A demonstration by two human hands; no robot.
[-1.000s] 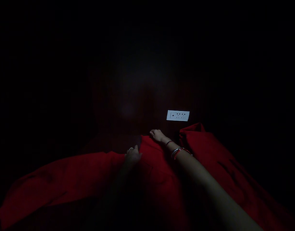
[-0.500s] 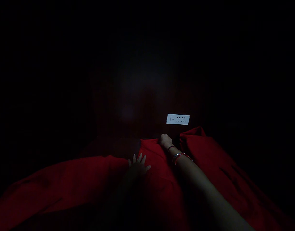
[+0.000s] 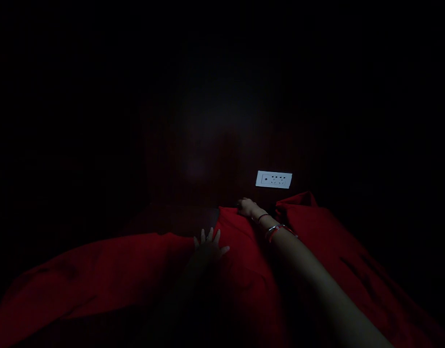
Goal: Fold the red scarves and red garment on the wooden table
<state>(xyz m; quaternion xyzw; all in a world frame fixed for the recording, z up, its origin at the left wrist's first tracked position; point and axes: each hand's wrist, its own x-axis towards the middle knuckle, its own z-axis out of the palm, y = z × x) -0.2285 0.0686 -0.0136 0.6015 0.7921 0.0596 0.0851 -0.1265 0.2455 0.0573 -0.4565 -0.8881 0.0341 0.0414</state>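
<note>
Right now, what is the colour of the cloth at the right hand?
The cloth at the right hand is red, seen best in the head view.

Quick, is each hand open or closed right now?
Left hand: open, spread over the red cloth.
Right hand: partly curled at the red cloth's far edge; too dim to tell whether it grips.

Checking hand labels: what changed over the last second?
Left hand: fingers went from bunched to spread, and it came slightly nearer the wearer by the middle red cloth. Right hand: slid slightly right along that cloth's far edge; its grip is unclear. White socket and right-hand red cloth stayed put, bar a small camera shift.
</note>
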